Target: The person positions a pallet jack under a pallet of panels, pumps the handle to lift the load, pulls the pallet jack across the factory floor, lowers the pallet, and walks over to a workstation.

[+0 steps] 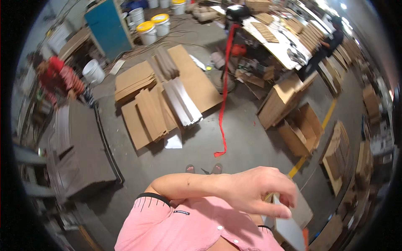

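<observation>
My left hand (268,192) reaches across the front of my pink shirt (188,230) toward the right. Its fingers are loosely curled, the thumb stands apart from them, and nothing shows in the grasp. Beneath and beyond it, at the lower right, is a pale grey-white flat panel (290,228) with an orange-red edge; the hand overlaps it in view, and I cannot tell whether they touch. My right hand is not seen; only the edge of that sleeve shows.
Ahead lie stacked brown and white boards (155,113) on cardboard. A red strap (224,104) trails to the floor. On the left a person in red (63,79) bends by a dark stack (88,146). An open carton (303,129) stands right; another person (328,46) is at a far table.
</observation>
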A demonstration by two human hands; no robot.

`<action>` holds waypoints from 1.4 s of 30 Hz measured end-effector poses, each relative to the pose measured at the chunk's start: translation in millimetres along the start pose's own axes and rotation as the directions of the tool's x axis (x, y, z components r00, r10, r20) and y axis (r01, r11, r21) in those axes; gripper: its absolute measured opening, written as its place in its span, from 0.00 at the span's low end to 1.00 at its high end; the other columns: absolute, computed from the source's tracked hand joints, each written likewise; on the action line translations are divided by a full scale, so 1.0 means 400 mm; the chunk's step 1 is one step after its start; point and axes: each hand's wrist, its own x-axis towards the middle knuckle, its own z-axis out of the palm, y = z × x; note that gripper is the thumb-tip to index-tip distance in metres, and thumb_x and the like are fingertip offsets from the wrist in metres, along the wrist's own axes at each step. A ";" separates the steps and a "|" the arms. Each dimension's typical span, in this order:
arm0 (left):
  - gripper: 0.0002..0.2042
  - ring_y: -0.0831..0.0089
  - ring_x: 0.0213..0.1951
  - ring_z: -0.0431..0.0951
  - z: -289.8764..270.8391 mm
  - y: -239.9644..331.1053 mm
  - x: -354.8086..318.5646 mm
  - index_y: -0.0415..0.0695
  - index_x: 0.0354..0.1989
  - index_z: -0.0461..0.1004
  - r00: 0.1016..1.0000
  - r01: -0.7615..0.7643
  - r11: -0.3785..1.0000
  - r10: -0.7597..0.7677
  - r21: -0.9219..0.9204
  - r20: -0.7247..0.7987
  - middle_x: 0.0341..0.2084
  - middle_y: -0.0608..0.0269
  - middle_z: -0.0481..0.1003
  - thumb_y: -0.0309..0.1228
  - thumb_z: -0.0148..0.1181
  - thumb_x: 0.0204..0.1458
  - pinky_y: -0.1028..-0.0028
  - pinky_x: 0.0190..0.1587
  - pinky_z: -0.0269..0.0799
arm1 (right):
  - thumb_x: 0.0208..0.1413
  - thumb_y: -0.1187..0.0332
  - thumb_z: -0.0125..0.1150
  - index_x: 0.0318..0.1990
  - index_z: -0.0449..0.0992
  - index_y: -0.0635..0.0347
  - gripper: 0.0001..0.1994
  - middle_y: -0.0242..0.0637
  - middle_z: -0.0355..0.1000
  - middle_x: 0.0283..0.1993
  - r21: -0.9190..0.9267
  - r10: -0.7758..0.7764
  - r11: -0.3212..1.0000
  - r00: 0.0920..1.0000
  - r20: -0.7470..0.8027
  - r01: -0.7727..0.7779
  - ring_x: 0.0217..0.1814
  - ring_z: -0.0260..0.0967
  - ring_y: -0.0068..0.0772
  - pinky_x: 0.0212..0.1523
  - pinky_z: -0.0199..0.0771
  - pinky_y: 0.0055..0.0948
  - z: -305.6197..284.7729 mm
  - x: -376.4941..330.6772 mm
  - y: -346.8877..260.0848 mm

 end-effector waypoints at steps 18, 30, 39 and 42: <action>0.28 0.55 0.42 0.81 0.382 -0.605 -1.414 0.36 0.42 0.79 -0.771 0.597 -0.405 -0.527 -0.692 -0.356 0.40 0.46 0.79 0.51 0.46 0.56 0.61 0.48 0.73 | 0.59 0.61 0.55 0.47 0.80 0.59 0.15 0.37 0.79 0.42 0.028 -0.002 1.000 0.989 0.151 -0.003 0.41 0.76 0.31 0.41 0.73 0.31 -0.109 0.049 -0.151; 0.17 0.74 0.29 0.77 0.212 -0.718 -1.068 0.41 0.37 0.77 -0.551 0.594 0.205 -0.600 -0.778 -0.579 0.28 0.63 0.79 0.45 0.56 0.57 0.72 0.34 0.72 | 0.61 0.59 0.53 0.55 0.73 0.56 0.18 0.37 0.74 0.48 0.150 0.065 0.983 0.972 0.228 -0.101 0.46 0.73 0.35 0.43 0.71 0.37 -0.208 0.088 -0.340; 0.17 0.75 0.26 0.75 0.104 -0.820 -0.974 0.39 0.36 0.76 -0.529 0.569 0.350 -0.538 -0.745 -0.656 0.27 0.65 0.78 0.44 0.56 0.58 0.72 0.34 0.73 | 0.60 0.58 0.54 0.54 0.73 0.56 0.18 0.37 0.74 0.48 0.136 0.058 0.986 0.959 0.279 -0.099 0.46 0.73 0.33 0.43 0.71 0.36 -0.255 0.237 -0.411; 0.16 0.75 0.26 0.76 0.152 -0.863 -1.026 0.39 0.36 0.76 -0.561 0.538 0.264 -0.598 -0.801 -0.573 0.27 0.65 0.78 0.43 0.56 0.58 0.70 0.33 0.73 | 0.60 0.58 0.54 0.54 0.73 0.56 0.18 0.37 0.74 0.50 0.094 0.080 0.989 0.955 0.286 -0.111 0.45 0.73 0.33 0.42 0.71 0.36 -0.263 0.266 -0.451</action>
